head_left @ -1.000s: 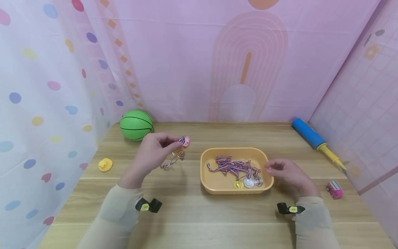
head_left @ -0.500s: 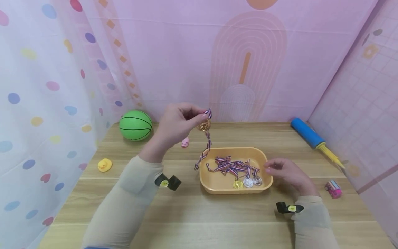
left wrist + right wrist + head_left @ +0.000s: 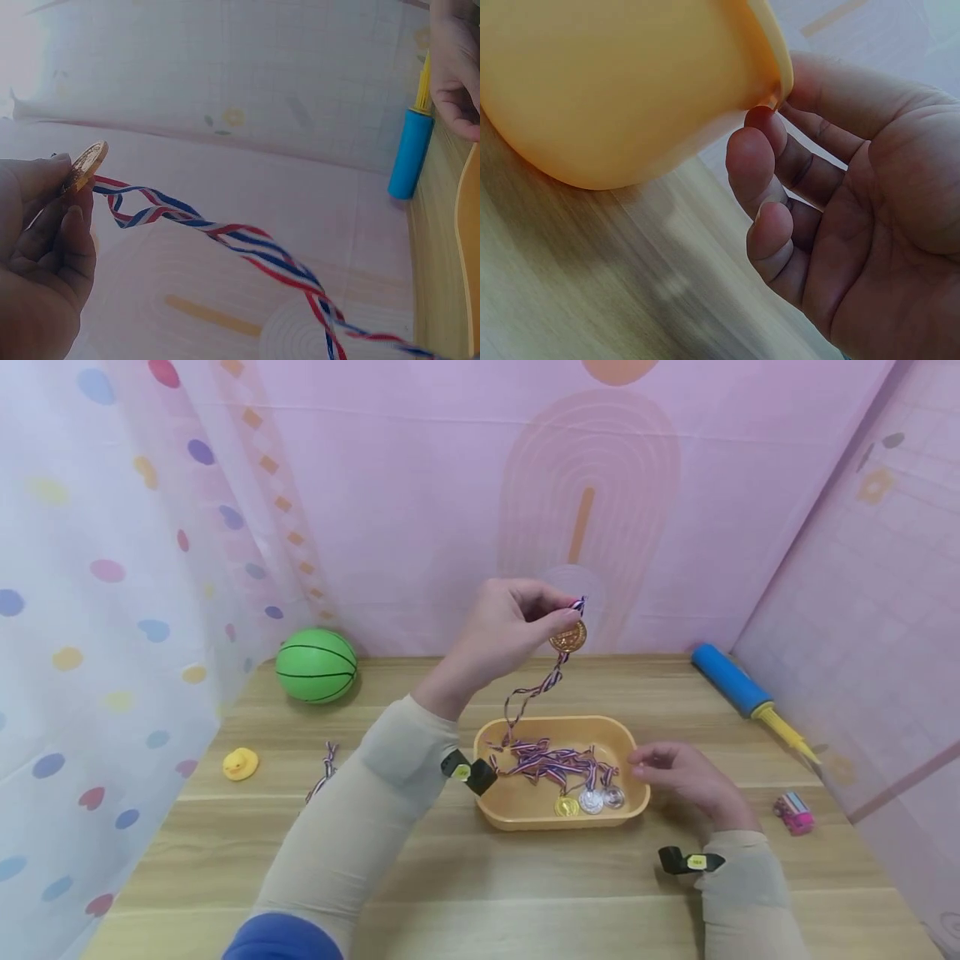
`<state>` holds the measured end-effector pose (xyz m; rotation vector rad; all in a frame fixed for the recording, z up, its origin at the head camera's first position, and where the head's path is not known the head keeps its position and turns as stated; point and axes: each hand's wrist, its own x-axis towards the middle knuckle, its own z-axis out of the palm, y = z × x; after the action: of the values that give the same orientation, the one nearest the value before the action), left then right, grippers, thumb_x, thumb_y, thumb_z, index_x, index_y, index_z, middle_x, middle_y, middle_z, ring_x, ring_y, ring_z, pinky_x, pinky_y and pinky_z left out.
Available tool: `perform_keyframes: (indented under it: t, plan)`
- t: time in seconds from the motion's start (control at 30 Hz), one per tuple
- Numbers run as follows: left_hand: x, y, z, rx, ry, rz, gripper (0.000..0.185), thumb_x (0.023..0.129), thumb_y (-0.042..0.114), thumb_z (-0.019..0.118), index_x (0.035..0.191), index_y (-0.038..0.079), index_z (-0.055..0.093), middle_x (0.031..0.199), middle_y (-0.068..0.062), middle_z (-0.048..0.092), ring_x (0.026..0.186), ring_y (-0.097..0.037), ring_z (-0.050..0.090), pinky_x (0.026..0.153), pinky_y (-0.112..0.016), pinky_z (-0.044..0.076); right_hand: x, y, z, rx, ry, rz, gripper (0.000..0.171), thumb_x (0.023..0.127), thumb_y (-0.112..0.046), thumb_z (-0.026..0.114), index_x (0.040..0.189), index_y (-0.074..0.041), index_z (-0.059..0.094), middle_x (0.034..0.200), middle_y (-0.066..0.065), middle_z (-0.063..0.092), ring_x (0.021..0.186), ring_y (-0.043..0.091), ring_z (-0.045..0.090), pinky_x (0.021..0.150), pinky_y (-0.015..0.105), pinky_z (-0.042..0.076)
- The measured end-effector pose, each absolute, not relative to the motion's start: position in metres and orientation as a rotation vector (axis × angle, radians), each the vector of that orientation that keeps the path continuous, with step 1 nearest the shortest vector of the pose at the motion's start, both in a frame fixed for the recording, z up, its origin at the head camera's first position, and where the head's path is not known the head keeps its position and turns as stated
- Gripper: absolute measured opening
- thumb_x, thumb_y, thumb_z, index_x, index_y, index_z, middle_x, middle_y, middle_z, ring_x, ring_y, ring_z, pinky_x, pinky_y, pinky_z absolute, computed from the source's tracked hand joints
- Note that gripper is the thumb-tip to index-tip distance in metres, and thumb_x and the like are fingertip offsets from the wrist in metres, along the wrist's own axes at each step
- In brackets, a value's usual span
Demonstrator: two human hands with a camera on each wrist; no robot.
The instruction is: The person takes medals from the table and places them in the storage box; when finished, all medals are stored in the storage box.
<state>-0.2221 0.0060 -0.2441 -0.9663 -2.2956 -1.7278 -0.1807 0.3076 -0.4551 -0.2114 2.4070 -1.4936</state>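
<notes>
Head view: nearest the front edge of the desk [image 3: 480, 893] both sleeved forearms are seen. The right hand [image 3: 678, 777] rests at the right rim of the orange tray [image 3: 525, 814], where it was a second ago. In the right wrist view its fingers [image 3: 761, 161] are loosely curled against the tray's outer wall and rim, touching it; nothing is seen to be clamped, so the hand is taken as relaxed rather than gripping.

Inside the tray lie a gold medal [image 3: 566, 807] and two silver medals [image 3: 602, 799], with their striped ribbons [image 3: 547, 760] bunched toward the tray's far side, unchanged.

The change lies with the left hand [image 3: 510, 631]. A second ago it was held low over the left half of the desk; it has since been raised and carried rightward, and is now above the far rim of the tray. A bronze-gold medal [image 3: 567, 636] is pinched between its thumb and fingertips, confirmed in the left wrist view [image 3: 86, 165]. The held medal's ribbon [image 3: 528, 697] trails down, its lower end already reaching into the tray. The medal is judged close to being added to the others.

A further ribbon [image 3: 322, 772] lies on the desk near the left edge, beside a yellow duck [image 3: 240, 764]. Toward the far left corner sits a green ball [image 3: 315, 664]; by the right edge are a blue pump [image 3: 731, 681] and a pink toy [image 3: 793, 812].
</notes>
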Motion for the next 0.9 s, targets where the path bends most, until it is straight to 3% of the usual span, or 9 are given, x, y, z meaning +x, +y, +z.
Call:
perform_keyframes:
  t: [0.37,0.5,0.9]
  plan:
    - [-0.236,0.033,-0.262,-0.948,-2.201,-1.984,0.009,0.087,0.008,0.071,0.093,0.001,0.073,0.084,-0.006,0.072,0.070,-0.016,0.063,0.061,-0.024,0.051,-0.181,0.303,-0.455,-0.228,2.451,-1.449,0.032,0.087,-0.028,0.072,0.110,-0.007,0.067,0.116,0.011,0.063,0.107,0.027,0.055,0.088,0.037,0.044]
    - [-0.239,0.040,-0.289,-0.881,-2.291,-2.038,0.012,0.087,0.009,0.071,0.095,0.001,0.071,0.087,-0.007,0.072,0.072,-0.018,0.064,0.062,-0.025,0.052,-0.181,0.299,-0.455,-0.252,2.442,-1.464,0.033,0.086,-0.027,0.072,0.110,-0.005,0.067,0.115,0.012,0.064,0.106,0.027,0.055,0.089,0.037,0.044]
    - [-0.237,0.003,-0.381,-0.789,-2.776,-1.546,0.011,0.084,0.017,0.074,0.094,0.012,0.073,0.081,0.006,0.069,0.073,-0.012,0.062,0.067,-0.025,0.052,-0.187,0.296,-0.457,-0.215,2.432,-1.455,0.032,0.085,-0.025,0.073,0.109,-0.006,0.067,0.114,0.009,0.064,0.107,0.027,0.055,0.089,0.038,0.044]
